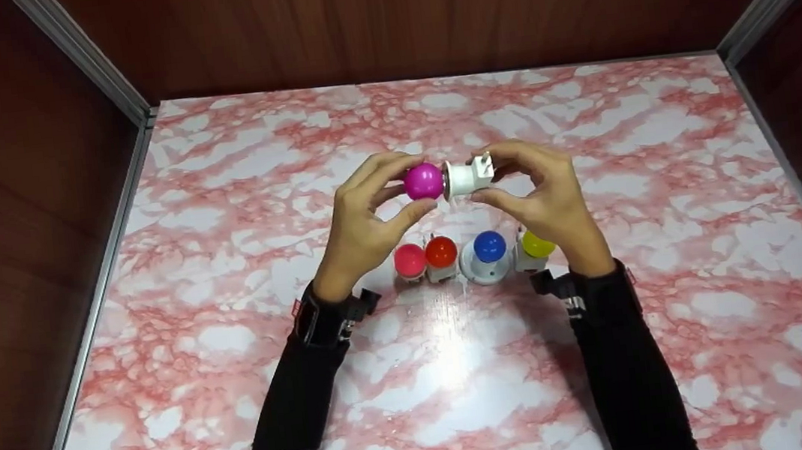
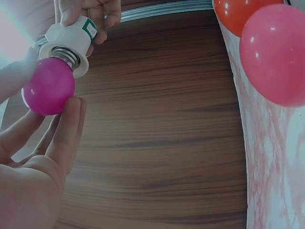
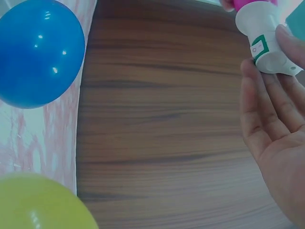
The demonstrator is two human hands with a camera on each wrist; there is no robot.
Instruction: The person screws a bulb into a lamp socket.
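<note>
My left hand pinches a magenta light bulb between thumb and fingers. In my right hand is a white plug-in bulb socket, gripped by its plug end with the metal prongs showing. The two pieces meet end to end above the table. From the left wrist, part of the bulb's threaded metal base shows at the mouth of the socket. A green-edged label marks the socket's side in the right wrist view.
Below the hands, a row on the marbled table holds a pink bulb, a red bulb, a blue bulb on a round white base, and a yellow bulb near the right wrist. Dark wood panels enclose the table.
</note>
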